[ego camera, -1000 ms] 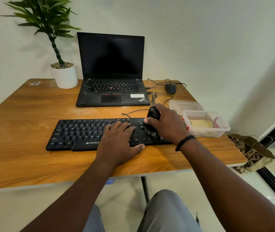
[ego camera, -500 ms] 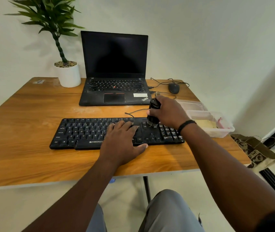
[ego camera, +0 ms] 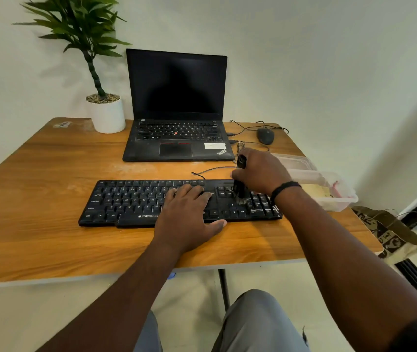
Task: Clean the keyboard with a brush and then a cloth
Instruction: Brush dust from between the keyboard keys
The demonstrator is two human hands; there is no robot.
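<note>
A black keyboard point(ego camera: 131, 201) lies across the wooden table point(ego camera: 37, 240). My left hand point(ego camera: 189, 219) rests flat on its middle keys, fingers straight. My right hand point(ego camera: 260, 171) grips a black brush point(ego camera: 240, 189) upright, its bristles touching the keys between the arrow block and the number pad. A yellow cloth point(ego camera: 315, 191) lies in a clear plastic box point(ego camera: 339, 201) right of the keyboard, partly hidden by my right wrist.
An open black laptop point(ego camera: 176, 107) stands behind the keyboard, with a potted plant point(ego camera: 105, 113) to its left and a wired mouse point(ego camera: 265, 135) to its right. A clear lid point(ego camera: 293, 161) lies behind the box. A printed bag point(ego camera: 390, 232) sits on the floor off the table's right edge.
The brush swept from the lower rows up to the keyboard's top edge, then came back down a little onto the keys. My left hand stayed in place.
</note>
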